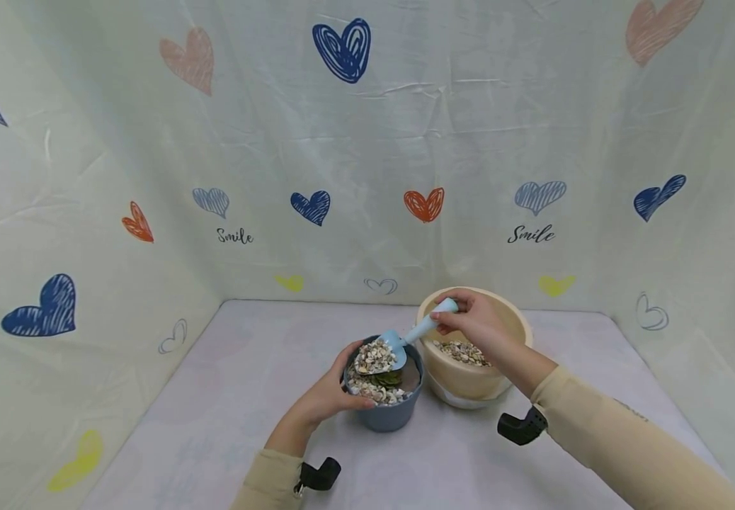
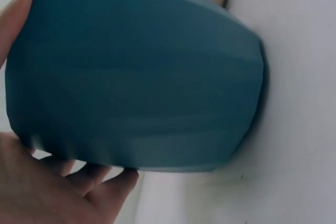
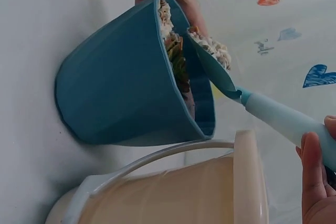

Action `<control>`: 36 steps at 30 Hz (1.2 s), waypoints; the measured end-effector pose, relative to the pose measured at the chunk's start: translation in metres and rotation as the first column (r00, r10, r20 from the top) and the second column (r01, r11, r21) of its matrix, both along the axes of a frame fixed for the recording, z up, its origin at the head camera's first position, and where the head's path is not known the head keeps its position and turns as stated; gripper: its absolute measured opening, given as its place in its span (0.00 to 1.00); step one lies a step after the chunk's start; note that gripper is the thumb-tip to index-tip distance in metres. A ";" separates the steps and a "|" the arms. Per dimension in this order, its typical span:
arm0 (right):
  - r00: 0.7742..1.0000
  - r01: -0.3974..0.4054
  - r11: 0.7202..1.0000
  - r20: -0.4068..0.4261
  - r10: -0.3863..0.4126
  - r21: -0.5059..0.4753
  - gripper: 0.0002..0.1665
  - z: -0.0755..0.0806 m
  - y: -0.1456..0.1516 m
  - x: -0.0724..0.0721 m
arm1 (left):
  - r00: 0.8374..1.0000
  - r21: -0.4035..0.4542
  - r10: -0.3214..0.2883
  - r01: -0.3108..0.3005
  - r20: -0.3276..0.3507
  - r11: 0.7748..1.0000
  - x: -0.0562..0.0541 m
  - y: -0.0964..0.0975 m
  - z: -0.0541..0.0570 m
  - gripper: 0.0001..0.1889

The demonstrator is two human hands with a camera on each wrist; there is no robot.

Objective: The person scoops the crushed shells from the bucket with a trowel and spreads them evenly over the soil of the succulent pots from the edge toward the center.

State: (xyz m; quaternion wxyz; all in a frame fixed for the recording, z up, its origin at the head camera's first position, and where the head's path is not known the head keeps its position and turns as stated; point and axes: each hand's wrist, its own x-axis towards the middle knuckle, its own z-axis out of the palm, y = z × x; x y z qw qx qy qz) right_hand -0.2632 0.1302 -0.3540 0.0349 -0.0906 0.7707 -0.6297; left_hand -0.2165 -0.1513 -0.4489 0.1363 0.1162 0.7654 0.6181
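Observation:
My right hand (image 1: 476,322) grips the handle of a light blue scoop (image 1: 428,322), whose blade is heaped with small pale pebbles (image 3: 216,51). The blade is tilted over the mouth of a blue-grey plant pot (image 1: 388,418). Inside the pot, a green succulent (image 3: 178,69) shows beside a layer of pebbles, partly hidden by the scoop in the head view. My left hand (image 1: 329,393) holds the pot by its side and rim, thumb at the near edge. In the left wrist view, the pot wall (image 2: 136,77) fills most of the picture, with fingers (image 2: 113,190) wrapped along it.
Right of the pot stands a cream bucket (image 1: 463,382) with more pebbles (image 1: 463,352) inside and a pale handle (image 3: 152,156) lowered against its side. Both stand on a white-covered table (image 1: 265,354). A heart-printed curtain (image 1: 367,142) hangs behind.

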 end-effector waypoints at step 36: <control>1.000 -0.010 1.000 -0.027 0.011 0.026 0.21 0.014 -0.006 0.001 | 0.962 0.061 0.264 -0.261 -0.068 0.964 0.034 0.033 -0.009 0.62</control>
